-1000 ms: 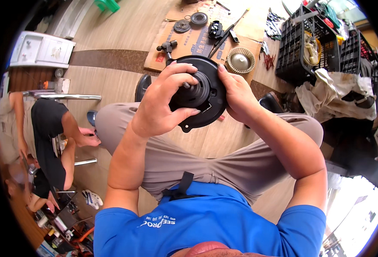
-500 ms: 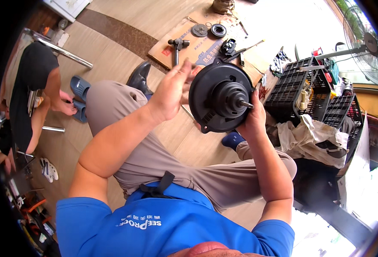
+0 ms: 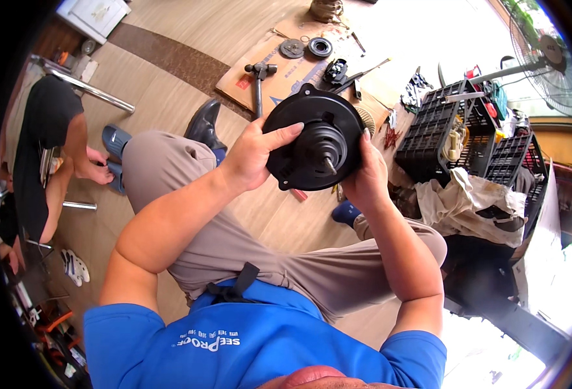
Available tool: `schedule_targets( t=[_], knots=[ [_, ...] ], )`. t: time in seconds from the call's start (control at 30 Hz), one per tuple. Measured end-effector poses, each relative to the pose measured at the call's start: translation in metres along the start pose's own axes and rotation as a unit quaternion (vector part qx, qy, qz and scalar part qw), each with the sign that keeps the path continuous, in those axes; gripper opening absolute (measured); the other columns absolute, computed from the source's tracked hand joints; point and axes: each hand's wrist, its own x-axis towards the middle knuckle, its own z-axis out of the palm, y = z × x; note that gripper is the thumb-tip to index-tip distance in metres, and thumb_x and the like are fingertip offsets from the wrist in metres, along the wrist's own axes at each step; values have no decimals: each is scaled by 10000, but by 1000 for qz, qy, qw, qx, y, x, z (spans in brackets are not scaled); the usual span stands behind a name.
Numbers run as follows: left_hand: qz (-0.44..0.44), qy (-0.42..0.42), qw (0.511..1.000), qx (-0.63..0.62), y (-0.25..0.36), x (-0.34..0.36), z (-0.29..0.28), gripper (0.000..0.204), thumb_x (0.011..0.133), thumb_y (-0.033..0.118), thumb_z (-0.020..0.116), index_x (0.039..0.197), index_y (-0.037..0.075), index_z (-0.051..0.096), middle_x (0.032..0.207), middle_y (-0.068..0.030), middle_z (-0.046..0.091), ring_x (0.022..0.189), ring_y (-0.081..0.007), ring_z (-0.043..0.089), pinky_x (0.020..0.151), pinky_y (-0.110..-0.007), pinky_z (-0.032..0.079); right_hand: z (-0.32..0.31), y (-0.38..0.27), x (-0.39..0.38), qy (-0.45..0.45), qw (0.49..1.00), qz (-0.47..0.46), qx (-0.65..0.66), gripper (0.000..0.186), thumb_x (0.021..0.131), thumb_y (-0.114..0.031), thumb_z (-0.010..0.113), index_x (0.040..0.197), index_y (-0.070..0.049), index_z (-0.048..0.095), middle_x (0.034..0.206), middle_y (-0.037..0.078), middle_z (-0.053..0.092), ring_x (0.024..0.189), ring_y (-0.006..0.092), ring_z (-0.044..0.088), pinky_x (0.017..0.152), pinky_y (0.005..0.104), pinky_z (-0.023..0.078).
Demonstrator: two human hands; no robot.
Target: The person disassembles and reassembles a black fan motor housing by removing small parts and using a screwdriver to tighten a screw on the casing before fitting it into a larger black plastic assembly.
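Note:
Between my two hands, above my lap, is a black blower motor (image 3: pixel 313 144) with a round flange, screw ears, a stepped middle and a short metal shaft pointing toward me. My left hand (image 3: pixel 255 153) grips its left rim, thumb lying across the front face and fingers hidden behind. On the opposite edge my right hand (image 3: pixel 367 174) is closed round the rim, its fingers mostly out of sight. A pale ribbed edge (image 3: pixel 365 119) shows behind the flange at the right.
A hammer (image 3: pixel 260 83), a grey disc (image 3: pixel 292 48), a black ring (image 3: pixel 320 47) and a black part (image 3: pixel 336 71) lie on flattened cardboard (image 3: pixel 238 83). Black crates (image 3: pixel 423 144) with a cloth (image 3: pixel 471 206) stand right, near a fan (image 3: pixel 552 55). Another person's leg (image 3: pixel 65 165) is at left.
My left hand, raised off the blower motor and blurred before, now grips its left rim. The motor has shifted left, and its shaft now points lower.

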Motion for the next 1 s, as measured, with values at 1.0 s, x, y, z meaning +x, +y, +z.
schedule_targets(
  t=[1.0],
  knots=[
    [84, 90, 991, 43, 7, 43, -50, 460, 1074, 330, 437, 1432, 44, 475, 1395, -141, 575, 1307, -293, 540, 1129, -490, 423, 3, -78, 17, 21, 959, -145, -243, 447, 1044, -406, 525, 1240, -10, 595, 1141, 118, 677, 851, 168, 669, 713, 298, 541]
  ],
)
